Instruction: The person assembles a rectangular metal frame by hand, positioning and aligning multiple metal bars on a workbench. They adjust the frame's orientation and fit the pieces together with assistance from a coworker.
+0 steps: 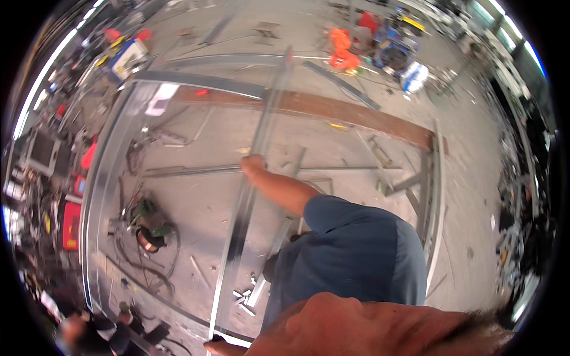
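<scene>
Two hands (253, 164), at least six bars (240, 221), one brown beam (356, 116), one white sheet (161, 99), one red case (71, 225), one copper spool (149, 240) and one blue-and-white bag (414, 78) reach my remote feed, where I count one co-worker (105, 333); the small offcuts (247, 309) lie too jumbled for me to tally.

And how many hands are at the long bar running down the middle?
2: the right hand partway along the bar, the left hand near its lower end. Others could be hidden.
</scene>
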Motion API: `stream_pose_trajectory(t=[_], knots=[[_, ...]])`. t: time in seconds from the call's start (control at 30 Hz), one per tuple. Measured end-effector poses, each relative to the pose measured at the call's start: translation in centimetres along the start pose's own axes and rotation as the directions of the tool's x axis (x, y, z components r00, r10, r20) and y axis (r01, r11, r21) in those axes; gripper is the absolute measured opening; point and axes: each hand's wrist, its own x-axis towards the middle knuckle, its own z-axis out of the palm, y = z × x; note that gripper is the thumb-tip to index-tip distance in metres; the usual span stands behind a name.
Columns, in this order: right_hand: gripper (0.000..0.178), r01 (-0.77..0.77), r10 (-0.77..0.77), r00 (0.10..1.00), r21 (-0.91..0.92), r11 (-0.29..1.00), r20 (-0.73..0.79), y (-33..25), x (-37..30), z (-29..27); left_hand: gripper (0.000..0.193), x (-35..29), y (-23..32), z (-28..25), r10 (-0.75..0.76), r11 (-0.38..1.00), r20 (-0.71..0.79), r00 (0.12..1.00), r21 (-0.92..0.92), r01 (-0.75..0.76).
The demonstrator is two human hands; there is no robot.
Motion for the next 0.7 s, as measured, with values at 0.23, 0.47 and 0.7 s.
stream_pose_trajectory(t=[0.23,0.47,0.7], knots=[[0.030,0.166,-0.166,0.986,-0.002,0.986,-0.031,-0.4,-0.6,-2.1,0.022,-2.1,1.8,2.3,-0.125,0.985,0.056,0.991,-0.109,0.130],[0.033,0.072,-0.073,0.997,0.040,0.997,0.009,-0.6,-0.2,-2.2,0.019,0.7,0.3,0.2,0.131,0.979,0.237,0.963,0.121,-0.163],[0.034,0.065,-0.063,0.998,0.099,0.993,-0.030,0.5,1.5,-0.1,0.014,5.2,-0.8,-0.1,0.382,0.788,0.343,0.858,0.364,-0.497]])
